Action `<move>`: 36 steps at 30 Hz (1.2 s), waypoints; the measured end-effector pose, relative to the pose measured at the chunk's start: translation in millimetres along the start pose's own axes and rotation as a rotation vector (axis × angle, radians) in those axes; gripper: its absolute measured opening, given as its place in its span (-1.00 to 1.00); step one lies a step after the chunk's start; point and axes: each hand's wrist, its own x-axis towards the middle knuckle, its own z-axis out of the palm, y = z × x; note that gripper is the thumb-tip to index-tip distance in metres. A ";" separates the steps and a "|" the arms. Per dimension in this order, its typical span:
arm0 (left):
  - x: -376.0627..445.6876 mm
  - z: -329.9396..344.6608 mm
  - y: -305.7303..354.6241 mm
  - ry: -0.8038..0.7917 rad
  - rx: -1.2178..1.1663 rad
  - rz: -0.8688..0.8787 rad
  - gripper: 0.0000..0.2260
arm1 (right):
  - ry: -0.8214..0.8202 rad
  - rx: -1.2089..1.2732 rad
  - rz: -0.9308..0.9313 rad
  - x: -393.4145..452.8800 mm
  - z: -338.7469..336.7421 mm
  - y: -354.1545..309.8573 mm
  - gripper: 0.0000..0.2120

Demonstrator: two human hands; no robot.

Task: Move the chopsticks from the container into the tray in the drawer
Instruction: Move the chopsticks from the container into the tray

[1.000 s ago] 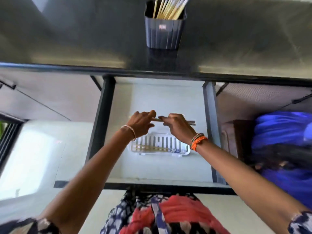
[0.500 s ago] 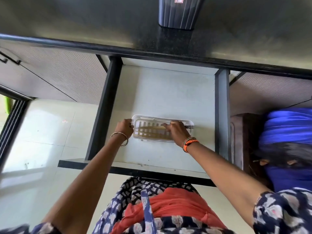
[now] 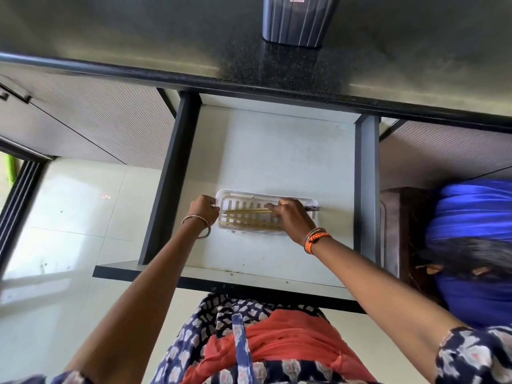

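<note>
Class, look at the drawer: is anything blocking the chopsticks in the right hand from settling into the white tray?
Nothing visible does. The right hand holds the chopsticks already low over the tray, beside others lying inside.

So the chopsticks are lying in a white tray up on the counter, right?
Not quite. The chopsticks do lie in a white tray, but the tray sits inside the open drawer, below the counter. The head view shows it.

The tray (image 3: 310,201) is white and slotted, the chopsticks (image 3: 246,211) tan, the container (image 3: 299,20) dark with pale stripes. The drawer (image 3: 277,151) is pale inside with black sides; the surface (image 3: 138,37) is speckled black.
</note>
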 end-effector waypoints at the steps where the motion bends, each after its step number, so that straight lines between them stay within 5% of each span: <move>1: 0.5 -0.1 -0.2 -0.005 -0.003 -0.007 -0.81 | -0.010 0.002 -0.007 3.3 1.5 -1.1 -0.59; 11: 1.4 -0.9 1.4 -0.024 0.021 -0.032 -0.83 | -0.181 -0.070 -0.015 19.7 16.6 -3.6 -0.55; 19: -1.4 -3.5 7.6 0.005 -0.002 -0.031 -0.76 | -0.206 -0.047 -0.046 23.1 -1.9 -9.9 -0.72; 23: 3.4 -34.0 51.5 0.192 -0.121 0.110 -0.67 | 0.002 0.069 -0.119 38.9 -73.2 -16.8 -0.84; 30: 31.7 -131.3 220.6 0.518 -0.288 0.647 -0.66 | 0.813 0.269 -0.008 134.5 -286.3 19.1 -0.85; 36: 72.4 -172.1 318.8 0.531 -0.147 0.825 -0.67 | 0.897 0.406 0.283 228.1 -359.9 63.7 -0.65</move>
